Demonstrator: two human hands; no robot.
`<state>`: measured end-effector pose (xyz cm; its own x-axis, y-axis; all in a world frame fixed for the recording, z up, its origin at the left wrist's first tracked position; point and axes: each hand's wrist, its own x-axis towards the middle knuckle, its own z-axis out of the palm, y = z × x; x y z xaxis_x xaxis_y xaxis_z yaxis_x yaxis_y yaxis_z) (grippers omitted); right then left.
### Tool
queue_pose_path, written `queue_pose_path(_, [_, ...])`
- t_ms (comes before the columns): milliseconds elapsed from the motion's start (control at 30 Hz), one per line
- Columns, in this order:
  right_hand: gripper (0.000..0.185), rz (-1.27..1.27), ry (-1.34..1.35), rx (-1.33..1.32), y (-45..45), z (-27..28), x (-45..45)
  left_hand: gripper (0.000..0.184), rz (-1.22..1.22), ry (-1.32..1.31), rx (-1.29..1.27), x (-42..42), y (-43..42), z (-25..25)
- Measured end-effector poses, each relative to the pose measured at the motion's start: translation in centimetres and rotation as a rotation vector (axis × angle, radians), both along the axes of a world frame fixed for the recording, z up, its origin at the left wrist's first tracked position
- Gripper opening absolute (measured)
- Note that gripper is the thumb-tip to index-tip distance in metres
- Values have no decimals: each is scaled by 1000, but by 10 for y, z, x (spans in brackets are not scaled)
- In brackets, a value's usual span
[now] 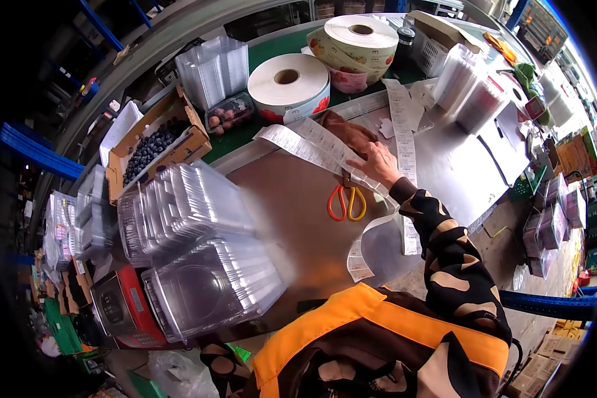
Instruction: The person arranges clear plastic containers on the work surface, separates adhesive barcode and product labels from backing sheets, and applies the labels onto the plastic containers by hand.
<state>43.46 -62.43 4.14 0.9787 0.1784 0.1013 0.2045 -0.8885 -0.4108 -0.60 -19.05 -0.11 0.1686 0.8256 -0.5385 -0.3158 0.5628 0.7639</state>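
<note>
My right hand (377, 166) reaches over the table from the right and rests on a brown cloth (349, 132) and a strip of printed labels (312, 151). Its fingers point up and left; whether they grip the cloth is unclear. Just below it lie scissors (346, 202) with one red and one yellow handle, their blades partly covered by the labels. Another label strip (402, 126) runs down beside the hand, and a curled end (359, 260) hangs lower. My left hand is out of view.
Stacked clear plastic trays (205, 285) fill the left, beside a red scale (129, 308) and a box of blueberries (154, 152). Large label rolls (288, 89) stand at the back near packed grapes (229, 114). More clear containers (477, 103) are at the back right.
</note>
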Motion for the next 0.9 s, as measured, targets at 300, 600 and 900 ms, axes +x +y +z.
queue_pose_path(300, [28,332,573,1023,13,18,31,64,-27,347,663,11,0,137])
queue_pose_path(600, [40,680,1148,1413,44,70,-36,26,-719,-133,1187,126,-209,186])
queue_pose_path(900, [48,874,1044,1097,65,36,-61,47,-896,-509,309,286,-193,142])
